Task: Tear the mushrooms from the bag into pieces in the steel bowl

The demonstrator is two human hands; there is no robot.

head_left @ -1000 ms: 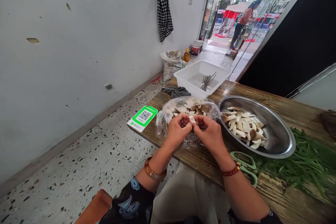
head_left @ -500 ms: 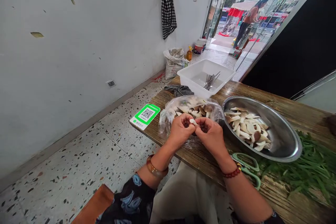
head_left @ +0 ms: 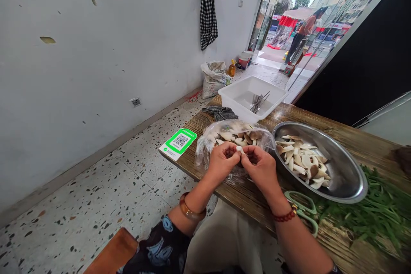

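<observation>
My left hand (head_left: 224, 159) and my right hand (head_left: 259, 162) meet fingertip to fingertip, both closed in a pinch on one small white mushroom piece (head_left: 239, 149). They hover over the near side of a clear plastic bag (head_left: 204, 147), which lies open with several brown-capped mushrooms (head_left: 252, 136) inside. To the right of my right hand, a steel bowl (head_left: 346, 182) holds a heap of pale mushroom strips (head_left: 305, 160). Green-handled scissors (head_left: 302, 205) lie by my right wrist; their blades are hidden.
Behind the bag stand a white plastic tub (head_left: 234, 94) with metal skewers (head_left: 257, 102) and a dark grey cloth (head_left: 221, 113). A green QR card (head_left: 178, 142) sits at the wooden table's (head_left: 356, 135) left edge. Leafy greens (head_left: 375, 214) lie at right. Outside the glass, a person (head_left: 305, 30) bends forward.
The view has shifted slightly. Both hands stay together over the bag, and the mushroom piece between my fingertips now sits more upright.
</observation>
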